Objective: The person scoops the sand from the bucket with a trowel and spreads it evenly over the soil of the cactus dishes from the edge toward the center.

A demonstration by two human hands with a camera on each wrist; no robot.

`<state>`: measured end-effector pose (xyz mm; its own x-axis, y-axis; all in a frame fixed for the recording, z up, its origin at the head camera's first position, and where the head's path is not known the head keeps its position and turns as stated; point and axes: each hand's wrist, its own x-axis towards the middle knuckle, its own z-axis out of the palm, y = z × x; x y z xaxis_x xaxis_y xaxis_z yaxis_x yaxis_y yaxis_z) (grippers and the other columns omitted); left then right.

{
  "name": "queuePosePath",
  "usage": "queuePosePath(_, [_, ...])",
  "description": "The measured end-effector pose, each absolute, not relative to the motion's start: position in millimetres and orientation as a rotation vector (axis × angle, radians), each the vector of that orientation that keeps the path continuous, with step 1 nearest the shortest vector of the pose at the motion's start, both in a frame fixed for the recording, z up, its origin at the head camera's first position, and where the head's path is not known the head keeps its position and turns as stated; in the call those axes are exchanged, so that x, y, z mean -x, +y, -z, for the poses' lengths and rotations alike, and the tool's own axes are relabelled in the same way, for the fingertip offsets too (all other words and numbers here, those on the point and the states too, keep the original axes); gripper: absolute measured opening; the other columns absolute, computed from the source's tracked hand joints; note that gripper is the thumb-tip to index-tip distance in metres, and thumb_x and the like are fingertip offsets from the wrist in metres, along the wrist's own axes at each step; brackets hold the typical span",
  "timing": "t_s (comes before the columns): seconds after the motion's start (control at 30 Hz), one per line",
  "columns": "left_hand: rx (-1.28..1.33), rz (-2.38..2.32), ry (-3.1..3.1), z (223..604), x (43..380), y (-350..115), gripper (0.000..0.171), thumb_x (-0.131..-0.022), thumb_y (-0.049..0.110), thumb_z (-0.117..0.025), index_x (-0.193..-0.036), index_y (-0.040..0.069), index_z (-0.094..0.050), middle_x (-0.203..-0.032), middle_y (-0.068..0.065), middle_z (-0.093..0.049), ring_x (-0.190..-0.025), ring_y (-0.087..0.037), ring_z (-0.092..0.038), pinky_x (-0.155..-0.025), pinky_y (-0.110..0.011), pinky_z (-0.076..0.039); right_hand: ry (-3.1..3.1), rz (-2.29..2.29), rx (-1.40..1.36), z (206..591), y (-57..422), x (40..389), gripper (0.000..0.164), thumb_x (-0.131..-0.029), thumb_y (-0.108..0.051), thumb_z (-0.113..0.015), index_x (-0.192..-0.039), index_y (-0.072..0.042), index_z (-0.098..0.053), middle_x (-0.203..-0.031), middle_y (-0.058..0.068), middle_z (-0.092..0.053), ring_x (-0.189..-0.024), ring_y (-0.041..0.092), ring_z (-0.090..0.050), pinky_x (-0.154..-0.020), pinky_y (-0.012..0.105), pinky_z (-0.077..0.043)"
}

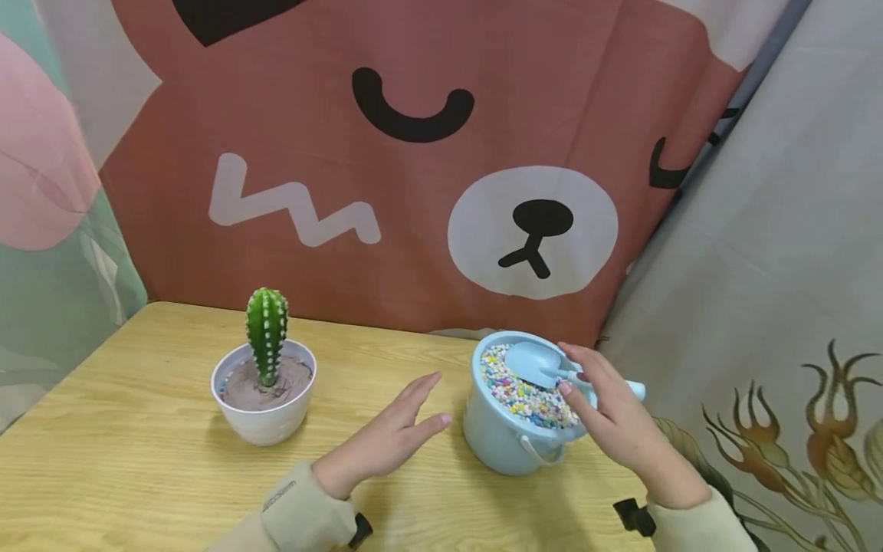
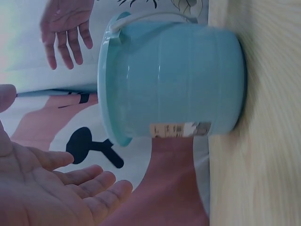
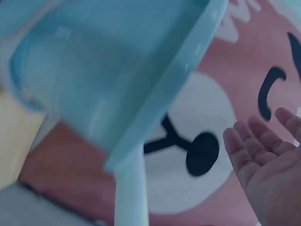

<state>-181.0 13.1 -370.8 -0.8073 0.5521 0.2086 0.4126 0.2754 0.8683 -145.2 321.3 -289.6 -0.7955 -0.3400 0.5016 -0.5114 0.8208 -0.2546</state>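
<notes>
Bucket (image 1: 503,448), pale blue, stands on the wooden counter (image 1: 159,460) toward five o'clock of the head view's centre, filled near its rim with small multicoloured pebbles (image 1: 513,399). On them lies a blue scoop (image 1: 534,362), its blade toward the bucket's twelve o'clock and its handle reaching out over the rim toward three o'clock. Right hand (image 1: 610,410) hovers by that handle, at the bucket's three o'clock, fingers loosely extended and grasping nothing; the right wrist view shows it apart from the bucket. Left hand (image 1: 382,445) is likewise released, fingers extended, at the bucket's eight to nine o'clock, palm turned toward it and not touching. At that hand's ten o'clock, a white pot (image 1: 265,427) holds an upright green cactus (image 1: 266,337). Behind the counter, toward twelve o'clock, hangs a reddish-brown cloth (image 1: 310,280) with a cartoon face.
</notes>
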Motion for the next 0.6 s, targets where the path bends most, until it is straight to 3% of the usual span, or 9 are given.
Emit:
queuePosePath(0.17, [-0.89,-1.629,2.33,375,185,27,0.067,-0.101,0.043,-0.044,-0.154,0.01,-0.02,-0.157,-0.012,-0.021,-0.143,-0.03,-0.017,-0.112,-0.055,-0.017,-2.553,-0.459,-0.513,285,346,150,0.047,-0.097,-0.013,-0.056,-0.142,-0.002,-0.043,-0.138,0.017,-0.046,-0.111,0.034,-0.054,-0.085,0.051,-0.048])
queuePosePath(0.37, [-0.836,-1.707,2.239,383,186,38,0.067,-0.101,0.043,-0.043,-0.154,0.009,-0.02,-0.155,-0.015,-0.023,-0.139,-0.035,-0.026,-0.109,-0.056,-0.027,-2.602,-0.463,-0.384,286,372,152,0.048,-0.099,-0.017,-0.054,-0.142,0.0,-0.041,-0.136,0.024,-0.044,-0.105,0.044,-0.055,-0.082,0.061,-0.048])
queuePosePath(0.6, [-0.819,-1.747,2.209,388,188,52,0.068,-0.101,0.043,-0.043,-0.154,0.007,-0.019,-0.154,-0.013,-0.027,-0.14,-0.033,-0.026,-0.11,-0.056,-0.025,-2.578,-0.391,-0.304,286,397,154,0.032,-0.097,-0.014,-0.057,-0.125,0.002,-0.056,-0.129,0.026,-0.048,-0.105,0.045,-0.053,-0.081,0.061,-0.047])
